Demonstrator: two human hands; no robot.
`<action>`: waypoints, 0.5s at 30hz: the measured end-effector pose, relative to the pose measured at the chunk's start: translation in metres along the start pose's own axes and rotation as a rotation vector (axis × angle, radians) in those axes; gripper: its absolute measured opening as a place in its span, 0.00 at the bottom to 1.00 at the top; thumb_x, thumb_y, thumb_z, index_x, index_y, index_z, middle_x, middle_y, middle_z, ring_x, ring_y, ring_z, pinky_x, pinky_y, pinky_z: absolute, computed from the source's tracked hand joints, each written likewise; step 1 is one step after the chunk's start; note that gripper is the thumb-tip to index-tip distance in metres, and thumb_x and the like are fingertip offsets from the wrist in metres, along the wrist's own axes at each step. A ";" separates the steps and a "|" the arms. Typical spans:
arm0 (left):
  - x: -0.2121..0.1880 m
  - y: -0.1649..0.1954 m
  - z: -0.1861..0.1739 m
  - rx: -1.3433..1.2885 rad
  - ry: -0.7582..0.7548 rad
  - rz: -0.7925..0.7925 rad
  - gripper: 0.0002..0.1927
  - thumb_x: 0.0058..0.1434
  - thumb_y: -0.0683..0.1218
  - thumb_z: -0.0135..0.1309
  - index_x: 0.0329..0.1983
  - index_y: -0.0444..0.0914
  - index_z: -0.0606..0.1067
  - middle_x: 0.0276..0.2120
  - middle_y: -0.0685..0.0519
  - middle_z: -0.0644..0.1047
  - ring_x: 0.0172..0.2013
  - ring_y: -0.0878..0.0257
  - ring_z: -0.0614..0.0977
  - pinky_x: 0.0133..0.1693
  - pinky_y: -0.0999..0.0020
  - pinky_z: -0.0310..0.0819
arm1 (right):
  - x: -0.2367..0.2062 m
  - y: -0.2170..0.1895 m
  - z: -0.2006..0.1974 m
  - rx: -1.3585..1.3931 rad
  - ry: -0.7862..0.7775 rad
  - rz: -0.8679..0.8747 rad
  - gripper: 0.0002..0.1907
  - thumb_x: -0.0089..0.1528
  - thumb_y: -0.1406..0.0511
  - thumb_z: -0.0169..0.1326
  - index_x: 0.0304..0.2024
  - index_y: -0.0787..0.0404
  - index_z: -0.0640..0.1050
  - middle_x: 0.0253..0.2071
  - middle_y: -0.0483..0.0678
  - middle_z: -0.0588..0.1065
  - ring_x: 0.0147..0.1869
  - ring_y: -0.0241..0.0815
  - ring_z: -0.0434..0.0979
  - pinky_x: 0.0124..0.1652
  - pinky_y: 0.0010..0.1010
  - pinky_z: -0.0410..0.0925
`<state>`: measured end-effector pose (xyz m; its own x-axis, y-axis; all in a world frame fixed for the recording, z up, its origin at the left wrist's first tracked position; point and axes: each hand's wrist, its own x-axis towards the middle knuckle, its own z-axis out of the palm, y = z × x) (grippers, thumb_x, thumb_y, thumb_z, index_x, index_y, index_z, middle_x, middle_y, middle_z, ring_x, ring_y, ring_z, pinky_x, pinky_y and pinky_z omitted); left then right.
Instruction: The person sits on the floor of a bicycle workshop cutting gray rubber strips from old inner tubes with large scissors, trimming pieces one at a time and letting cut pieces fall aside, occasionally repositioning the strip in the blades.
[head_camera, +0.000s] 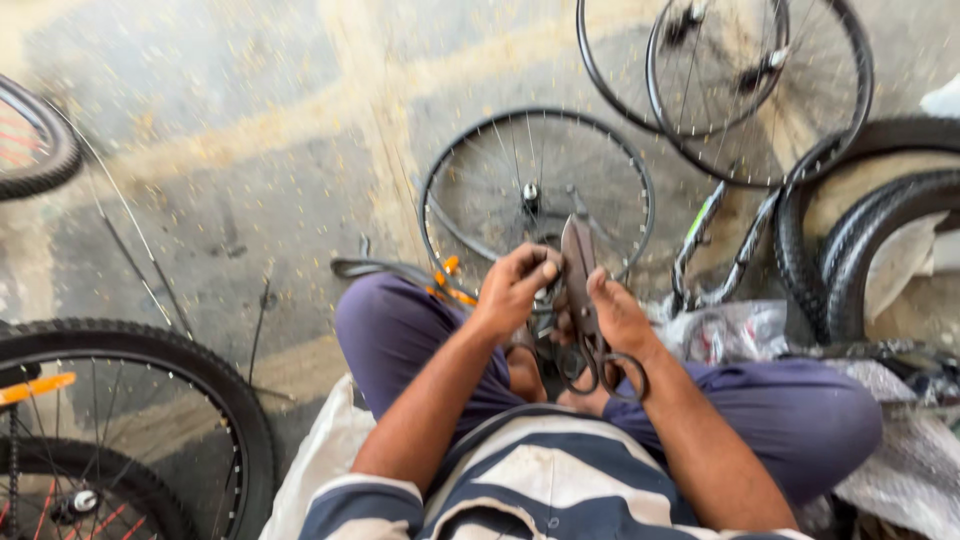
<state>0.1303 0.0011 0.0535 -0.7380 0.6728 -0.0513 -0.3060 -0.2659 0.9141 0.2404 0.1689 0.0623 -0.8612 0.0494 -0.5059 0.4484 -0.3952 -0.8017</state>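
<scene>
I sit cross-legged on the ground in purple trousers. My right hand grips a large pair of dark metal scissors, blades pointing away from me, handle loops hanging below the palm. My left hand pinches a small dark part right beside the blades, between my knees. What that part is stays hidden by my fingers. A bare spoked bicycle rim lies flat on the concrete just beyond both hands.
Two more spoked rims overlap at the top right, with black tyres beside them. A tyred wheel lies at the lower left, another at the left edge. Crumpled plastic wrap sits by my right knee.
</scene>
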 end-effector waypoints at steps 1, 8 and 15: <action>-0.003 0.001 -0.001 -0.043 -0.010 0.030 0.10 0.69 0.44 0.55 0.49 0.32 0.75 0.46 0.58 0.77 0.46 0.69 0.77 0.51 0.71 0.73 | 0.001 0.000 -0.002 -0.035 0.005 0.033 0.42 0.58 0.34 0.44 0.42 0.67 0.78 0.28 0.52 0.78 0.29 0.49 0.83 0.31 0.37 0.76; -0.009 -0.003 0.009 -0.018 0.046 -0.155 0.09 0.71 0.44 0.54 0.49 0.33 0.77 0.33 0.55 0.76 0.31 0.67 0.73 0.35 0.71 0.69 | 0.008 -0.016 0.009 0.058 -0.062 0.142 0.45 0.62 0.34 0.39 0.47 0.69 0.77 0.30 0.53 0.78 0.32 0.48 0.81 0.33 0.37 0.74; 0.013 0.007 -0.012 -0.184 0.167 0.076 0.08 0.70 0.42 0.54 0.49 0.34 0.77 0.37 0.58 0.78 0.38 0.72 0.77 0.43 0.76 0.74 | -0.039 -0.014 0.016 0.400 -0.064 -0.002 0.32 0.68 0.49 0.40 0.57 0.71 0.73 0.49 0.60 0.79 0.50 0.53 0.82 0.52 0.43 0.75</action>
<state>0.1109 0.0000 0.0547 -0.8471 0.5274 -0.0651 -0.3395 -0.4428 0.8299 0.2636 0.1579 0.0983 -0.8808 -0.0012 -0.4735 0.3285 -0.7217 -0.6093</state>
